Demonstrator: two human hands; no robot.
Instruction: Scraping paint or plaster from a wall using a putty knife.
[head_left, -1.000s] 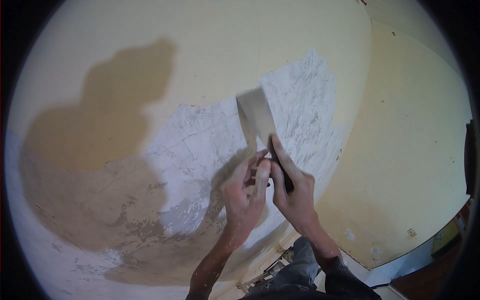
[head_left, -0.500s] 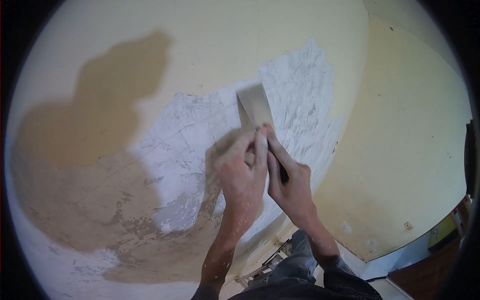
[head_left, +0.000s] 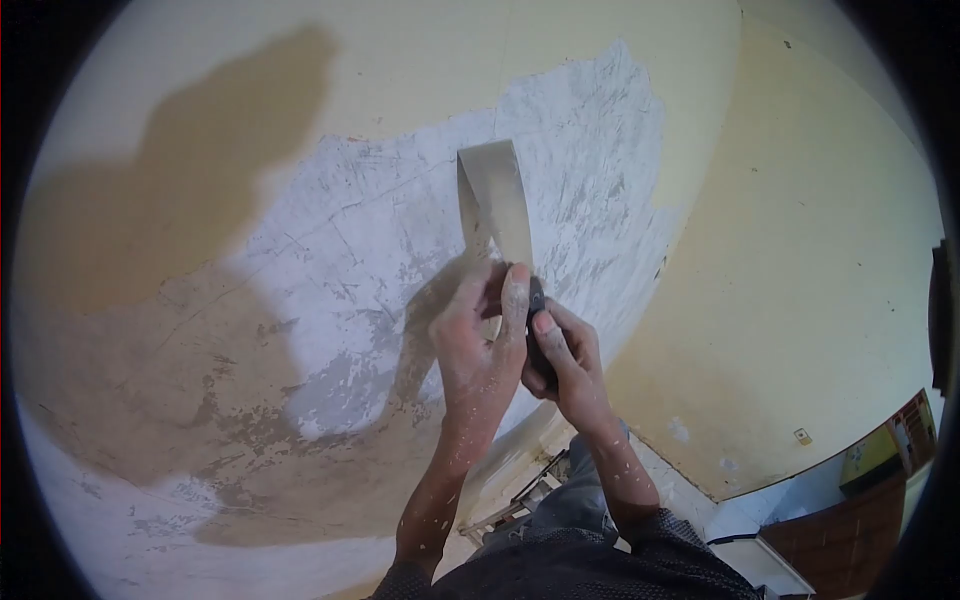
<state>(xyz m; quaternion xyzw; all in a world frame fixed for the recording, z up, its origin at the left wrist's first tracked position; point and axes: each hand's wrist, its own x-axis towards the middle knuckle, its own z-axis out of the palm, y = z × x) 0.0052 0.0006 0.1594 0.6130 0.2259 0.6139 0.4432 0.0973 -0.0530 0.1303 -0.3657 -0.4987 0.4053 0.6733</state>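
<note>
A broad-bladed scraper [head_left: 505,205] rests with its flat metal blade up against a wall patch [head_left: 590,130] of white, scraped plaster. My right hand [head_left: 578,370] is closed around its dark handle, thumb on top. My left hand [head_left: 472,350] is closed on the base of the blade, its thumb pressed to the metal just above the handle. Pale dust and specks cover both hands and forearms. The scraper's far edge lies at or near the plaster; exact contact cannot be told.
Yellow paint [head_left: 420,70] borders the patch above, and a yellow side wall [head_left: 790,270] meets it at the right corner. Below, a ladder-like frame [head_left: 515,505] stands beside my legs. Brown furniture [head_left: 840,540] is at lower right.
The scraper has slid down along the plaster and turned more upright. My right hand's fingers have drawn back from the blade and curled around the handle. The view has tilted slightly down.
</note>
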